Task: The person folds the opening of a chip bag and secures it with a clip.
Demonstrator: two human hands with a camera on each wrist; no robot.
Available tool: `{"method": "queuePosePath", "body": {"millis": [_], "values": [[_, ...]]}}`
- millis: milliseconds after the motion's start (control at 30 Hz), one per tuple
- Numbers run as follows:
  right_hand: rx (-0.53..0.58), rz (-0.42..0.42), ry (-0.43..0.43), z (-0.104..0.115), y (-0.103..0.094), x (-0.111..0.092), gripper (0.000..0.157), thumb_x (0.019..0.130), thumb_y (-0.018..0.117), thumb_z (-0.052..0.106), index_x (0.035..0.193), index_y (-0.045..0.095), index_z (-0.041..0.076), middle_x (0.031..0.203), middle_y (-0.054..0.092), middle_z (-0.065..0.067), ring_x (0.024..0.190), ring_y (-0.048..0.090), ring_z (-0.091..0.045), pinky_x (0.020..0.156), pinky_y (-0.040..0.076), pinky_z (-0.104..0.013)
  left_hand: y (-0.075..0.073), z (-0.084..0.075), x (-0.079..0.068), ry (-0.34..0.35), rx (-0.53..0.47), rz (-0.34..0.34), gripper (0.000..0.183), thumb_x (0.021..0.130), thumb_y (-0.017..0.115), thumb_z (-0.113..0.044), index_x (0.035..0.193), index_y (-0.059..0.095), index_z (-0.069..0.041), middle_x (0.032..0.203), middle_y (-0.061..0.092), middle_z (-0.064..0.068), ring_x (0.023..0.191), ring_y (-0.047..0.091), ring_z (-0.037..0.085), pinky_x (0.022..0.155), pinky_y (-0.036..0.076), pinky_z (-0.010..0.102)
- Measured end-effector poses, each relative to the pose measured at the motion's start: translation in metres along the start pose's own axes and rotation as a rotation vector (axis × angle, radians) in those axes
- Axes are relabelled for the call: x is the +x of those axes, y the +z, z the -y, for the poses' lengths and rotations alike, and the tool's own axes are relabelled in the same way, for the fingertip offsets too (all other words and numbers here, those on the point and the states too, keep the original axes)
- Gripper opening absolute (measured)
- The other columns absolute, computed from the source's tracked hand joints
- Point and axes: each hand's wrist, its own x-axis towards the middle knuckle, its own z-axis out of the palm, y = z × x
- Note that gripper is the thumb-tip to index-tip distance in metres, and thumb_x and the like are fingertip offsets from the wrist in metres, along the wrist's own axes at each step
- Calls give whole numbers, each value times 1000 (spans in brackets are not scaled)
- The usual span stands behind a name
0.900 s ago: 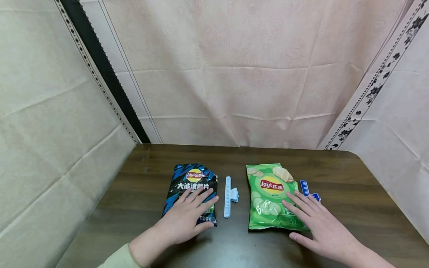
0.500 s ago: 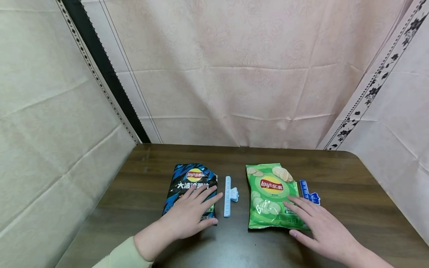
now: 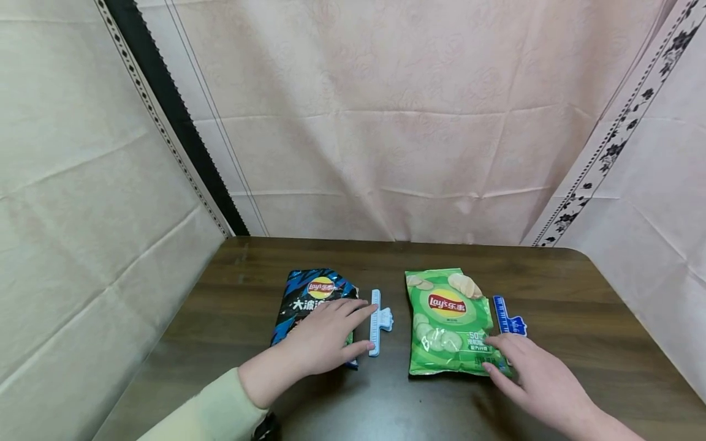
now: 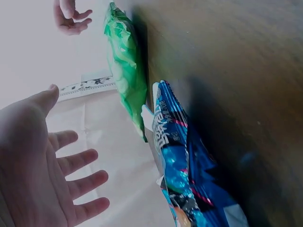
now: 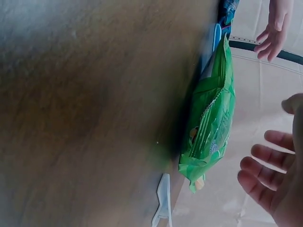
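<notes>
A black-and-blue Lay's chip bag [image 3: 309, 297] lies on the table at left, partly hidden by my left hand [image 3: 322, 340]. That hand hovers over it, fingers spread and apart from the bag in the left wrist view. Right of it lies a light blue bag clip [image 3: 375, 324], close to the thumb and index fingertips. A green Lay's chip bag [image 3: 447, 318] lies right of the clip. My right hand [image 3: 537, 380] is above its lower right corner; the right wrist view shows loosely bent fingers, clear of the bag [image 5: 210, 118]. Beyond that hand is a dark blue bag clip [image 3: 508, 317].
The brown wooden table [image 3: 419, 410] has a rounded far right corner. Pale cloth [image 3: 413, 122] hangs behind it and at both sides. A small black object [image 3: 267, 427] shows beneath the left sleeve [image 3: 220, 404].
My left hand has shifted right and slightly away from me, toward the light blue clip. The right hand has drawn back a little, its fingers less spread. Bags and clips stay in place.
</notes>
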Motion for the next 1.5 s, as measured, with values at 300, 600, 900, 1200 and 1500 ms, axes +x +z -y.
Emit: {"method": "queuePosePath", "body": {"millis": [300, 600, 900, 1200, 1500], "values": [[42, 66, 179, -2, 0, -1, 15, 89, 74, 33, 98, 68, 22, 90, 66, 9, 79, 61, -10, 62, 51, -33, -4, -7, 20, -101, -63, -5, 66, 97, 48, -62, 150, 44, -23, 146, 52, 3, 133, 48, 24, 107, 41, 47], [71, 294, 352, -9, 2, 2, 26, 92, 69, 36, 104, 67, 13, 76, 57, 4, 66, 50, -13, 53, 42, -31, -1, -14, 43, -181, -106, -1, 61, 98, 49, -58, 146, 50, -20, 142, 55, 3, 127, 54, 23, 99, 47, 43], [52, 378, 426, -11, 6, 2, 38, 94, 64, 41, 108, 66, 6, 70, 53, 3, 60, 48, -14, 49, 40, -32, -1, -26, 69, -258, -135, 48, 60, 99, 47, -58, 144, 51, -20, 140, 56, 4, 124, 56, 25, 96, 49, 45], [59, 406, 462, -12, 9, 2, 54, 92, 61, 55, 112, 64, 5, 66, 51, 2, 57, 47, -15, 48, 37, -33, 0, -38, 102, -326, -134, 83, 61, 99, 44, -60, 145, 51, -20, 142, 55, 4, 122, 58, 24, 90, 52, 45], [58, 434, 470, -11, 14, 2, 72, 90, 57, 65, 120, 62, -1, 63, 48, 1, 56, 47, -15, 48, 36, -32, 3, -38, 133, -376, -130, 134, 61, 100, 42, -60, 146, 49, -21, 139, 57, 2, 119, 58, 21, 87, 51, 43]]}}
